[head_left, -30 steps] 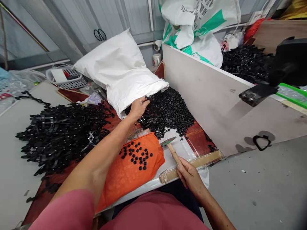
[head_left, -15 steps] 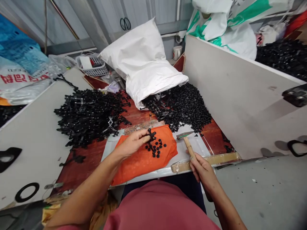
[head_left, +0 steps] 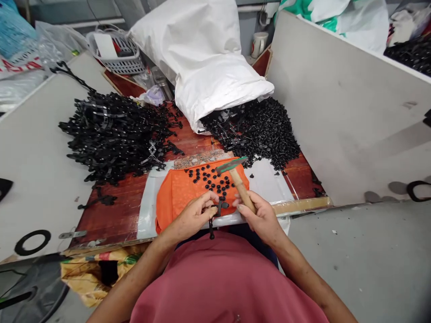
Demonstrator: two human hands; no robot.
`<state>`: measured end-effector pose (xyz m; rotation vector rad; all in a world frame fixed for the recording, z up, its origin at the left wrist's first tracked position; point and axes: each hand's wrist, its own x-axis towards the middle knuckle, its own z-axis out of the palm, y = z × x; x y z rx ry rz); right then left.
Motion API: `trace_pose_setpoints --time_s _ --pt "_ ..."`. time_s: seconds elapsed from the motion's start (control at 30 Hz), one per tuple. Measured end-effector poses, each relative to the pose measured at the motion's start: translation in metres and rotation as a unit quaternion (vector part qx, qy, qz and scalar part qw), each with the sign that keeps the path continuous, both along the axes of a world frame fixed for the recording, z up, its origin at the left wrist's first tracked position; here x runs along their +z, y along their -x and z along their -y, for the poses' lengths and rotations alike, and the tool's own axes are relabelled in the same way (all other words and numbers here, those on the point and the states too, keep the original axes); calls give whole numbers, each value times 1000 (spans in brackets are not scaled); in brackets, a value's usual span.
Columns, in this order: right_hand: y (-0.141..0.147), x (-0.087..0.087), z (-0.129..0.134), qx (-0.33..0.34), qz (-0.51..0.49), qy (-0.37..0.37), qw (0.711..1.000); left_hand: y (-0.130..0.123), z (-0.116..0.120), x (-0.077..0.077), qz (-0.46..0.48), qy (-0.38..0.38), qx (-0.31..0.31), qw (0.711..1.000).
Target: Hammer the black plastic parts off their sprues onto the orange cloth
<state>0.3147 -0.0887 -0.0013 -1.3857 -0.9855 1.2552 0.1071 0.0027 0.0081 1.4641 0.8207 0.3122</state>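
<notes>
In my left hand [head_left: 197, 211], closed at the near edge of the orange cloth pad [head_left: 164, 204], is a small black jointed part [head_left: 218, 206] with stubby arms. One of its arms hangs down below my fingers. My right hand [head_left: 261, 215] grips the wooden handle of a small hammer [head_left: 240, 184], whose green-edged metal head hovers over the pad. Many round black buttons [head_left: 208, 186] lie scattered on the orange cloth between the hammer head and my left hand.
A heap of black jointed parts [head_left: 117, 139] lies at the left. Black buttons [head_left: 272, 130] are piled under the mouth of a white sack [head_left: 215, 85]. Pale upright panels [head_left: 336, 112] flank the red-brown table [head_left: 126, 206]. A grey basket [head_left: 124, 63] and a mug [head_left: 258, 44] stand behind.
Both hands have come nearer my body and closer together, the hammer shifting left over the pad. More buttons lie spread on the orange cloth. The view has tilted downward.
</notes>
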Motion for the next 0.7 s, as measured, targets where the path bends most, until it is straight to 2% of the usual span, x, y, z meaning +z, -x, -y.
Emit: trace_pose_setpoints --time_s 0.07,0.17,0.27,0.37,0.43,0.57,0.63,0.7 --pt "6 4 -8 48 -9 -9 999 -2 2 2 4 26 -22 999" --pt "11 5 -13 120 -87 1 989 -2 5 1 36 101 -35 994" --pt "14 0 -11 172 -186 26 967 1 7 -6 94 192 -52 975" --pt "18 -5 -8 193 -247 35 949 5 9 -15 148 254 -38 955" --pt "22 -8 -6 180 -232 36 955 5 11 -20 164 275 -13 947" --pt "30 -8 -8 106 -94 26 990 2 18 -26 159 278 31 947" --pt "33 -7 -9 75 -40 19 996 2 20 -25 162 241 55 955" --pt "34 -5 -9 57 -4 11 998 5 19 -19 152 184 50 970"
